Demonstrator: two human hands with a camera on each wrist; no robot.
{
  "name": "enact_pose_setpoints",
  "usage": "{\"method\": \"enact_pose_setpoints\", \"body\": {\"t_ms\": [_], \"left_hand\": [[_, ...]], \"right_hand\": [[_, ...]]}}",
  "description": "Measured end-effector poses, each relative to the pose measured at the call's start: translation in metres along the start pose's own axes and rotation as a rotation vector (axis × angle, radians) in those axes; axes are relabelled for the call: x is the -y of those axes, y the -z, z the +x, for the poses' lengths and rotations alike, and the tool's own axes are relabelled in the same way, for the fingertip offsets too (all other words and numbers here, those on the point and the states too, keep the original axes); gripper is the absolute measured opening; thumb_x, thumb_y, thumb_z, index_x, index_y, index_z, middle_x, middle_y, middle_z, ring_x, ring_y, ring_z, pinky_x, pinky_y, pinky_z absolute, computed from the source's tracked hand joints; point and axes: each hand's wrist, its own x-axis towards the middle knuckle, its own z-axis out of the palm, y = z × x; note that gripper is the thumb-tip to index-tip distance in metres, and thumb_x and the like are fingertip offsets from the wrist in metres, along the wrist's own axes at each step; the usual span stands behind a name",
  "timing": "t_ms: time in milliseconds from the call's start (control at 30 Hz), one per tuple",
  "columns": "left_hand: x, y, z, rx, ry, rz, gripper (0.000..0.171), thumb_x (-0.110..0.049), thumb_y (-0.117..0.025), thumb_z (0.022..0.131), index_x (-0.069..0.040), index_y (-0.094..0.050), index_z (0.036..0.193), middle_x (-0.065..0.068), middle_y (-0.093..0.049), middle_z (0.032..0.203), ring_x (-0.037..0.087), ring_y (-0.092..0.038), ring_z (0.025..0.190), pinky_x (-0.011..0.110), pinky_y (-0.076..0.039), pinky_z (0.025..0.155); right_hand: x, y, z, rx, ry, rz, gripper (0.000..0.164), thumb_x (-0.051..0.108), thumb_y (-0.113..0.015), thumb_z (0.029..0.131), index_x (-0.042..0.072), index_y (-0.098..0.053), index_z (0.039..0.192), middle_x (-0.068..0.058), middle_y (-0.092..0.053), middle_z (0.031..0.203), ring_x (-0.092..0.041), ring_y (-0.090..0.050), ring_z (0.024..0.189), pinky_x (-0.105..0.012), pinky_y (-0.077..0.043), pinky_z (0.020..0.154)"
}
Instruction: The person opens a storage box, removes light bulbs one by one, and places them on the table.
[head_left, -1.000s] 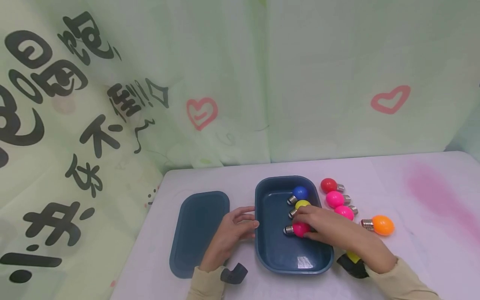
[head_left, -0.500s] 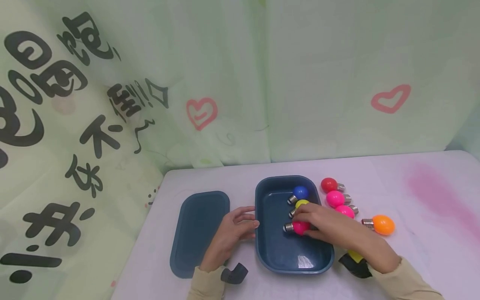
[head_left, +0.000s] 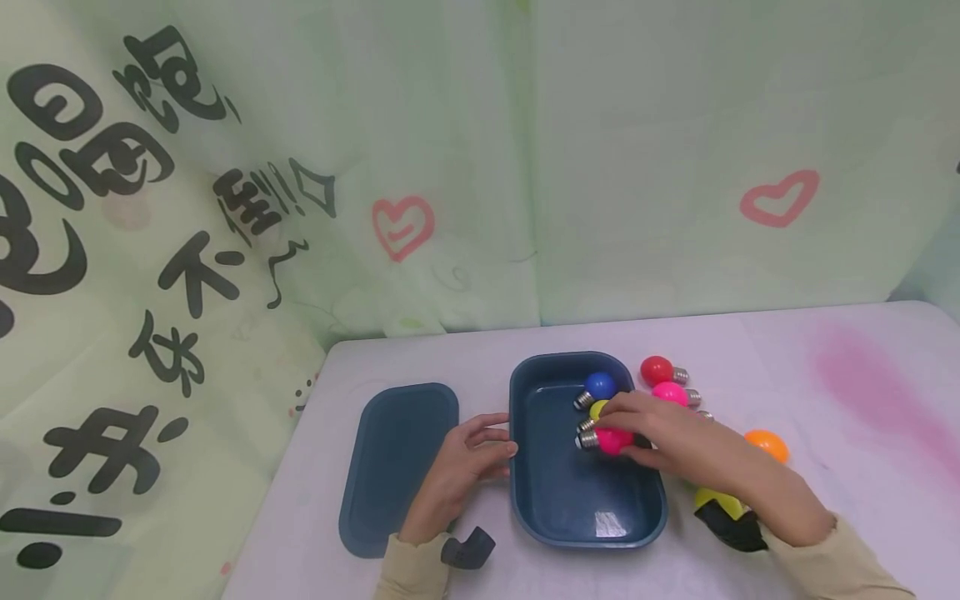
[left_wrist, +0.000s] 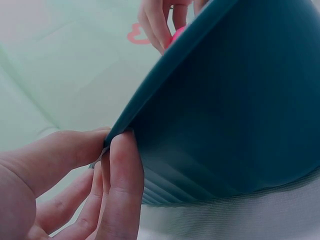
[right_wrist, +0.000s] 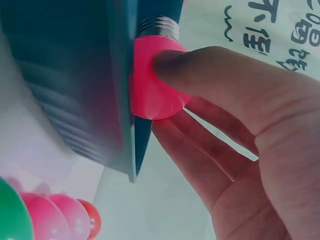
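Observation:
My right hand pinches a pink light bulb over the right side of the dark blue plastic box. In the right wrist view, the thumb presses on the pink bulb's round glass, and its silver screw base points up. A blue bulb and a yellow bulb, partly hidden by my fingers, lie inside the box. My left hand is at the box's left side; the left wrist view has its thumb and index finger pinching the rim.
A dark blue lid lies left of the box. To the right sit a red bulb, a pink bulb and an orange bulb. A green bulb shows in the right wrist view. Behind the table hangs a curtain.
My right hand has moved away and to the right with the pink bulb, toward the box's right wall. My left hand stays at the box's left side.

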Motion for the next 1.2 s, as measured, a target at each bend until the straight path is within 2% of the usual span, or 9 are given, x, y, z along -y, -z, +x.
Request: {"method": "enact_pose_setpoints", "body": {"t_ms": [367, 733, 1067, 1200], "left_hand": [[0.001, 0.001, 0.0, 0.004, 0.001, -0.004, 0.05, -0.016, -0.077, 0.086, -0.009, -0.061, 0.132, 0.012, -0.069, 0.112, 0.017, -0.068, 0.091, 0.034, -0.06, 0.076], [0.001, 0.001, 0.0, -0.002, 0.014, -0.001, 0.049, -0.017, -0.078, 0.085, -0.01, -0.062, 0.131, 0.011, -0.069, 0.112, 0.018, -0.069, 0.093, 0.033, -0.06, 0.076], [0.0, 0.0, -0.001, -0.002, 0.005, 0.004, 0.049, -0.017, -0.077, 0.086, -0.01, -0.061, 0.132, 0.014, -0.069, 0.114, 0.017, -0.068, 0.093, 0.034, -0.06, 0.076], [0.0, 0.0, -0.001, -0.006, 0.007, 0.003, 0.05, -0.017, -0.077, 0.085, -0.01, -0.061, 0.132, 0.013, -0.069, 0.113, 0.017, -0.068, 0.092, 0.034, -0.06, 0.077]], "right_hand": [[-0.002, 0.01, -0.009, -0.033, -0.037, -0.031, 0.048, 0.01, -0.09, 0.069, 0.011, -0.073, 0.113, -0.007, -0.065, 0.115, -0.03, -0.063, 0.107, -0.036, -0.061, 0.073], [-0.01, 0.021, -0.02, -0.054, -0.08, -0.014, 0.047, 0.01, -0.088, 0.071, 0.011, -0.072, 0.115, -0.008, -0.063, 0.121, -0.033, -0.06, 0.113, -0.038, -0.061, 0.076], [-0.018, 0.025, -0.03, -0.088, -0.042, -0.036, 0.051, 0.01, -0.091, 0.067, 0.015, -0.072, 0.115, -0.004, -0.063, 0.118, -0.028, -0.06, 0.11, -0.033, -0.061, 0.074], [-0.024, 0.026, -0.035, -0.093, -0.071, -0.032, 0.054, 0.009, -0.091, 0.065, 0.013, -0.072, 0.116, -0.007, -0.063, 0.121, -0.032, -0.061, 0.112, -0.035, -0.061, 0.075]]}}
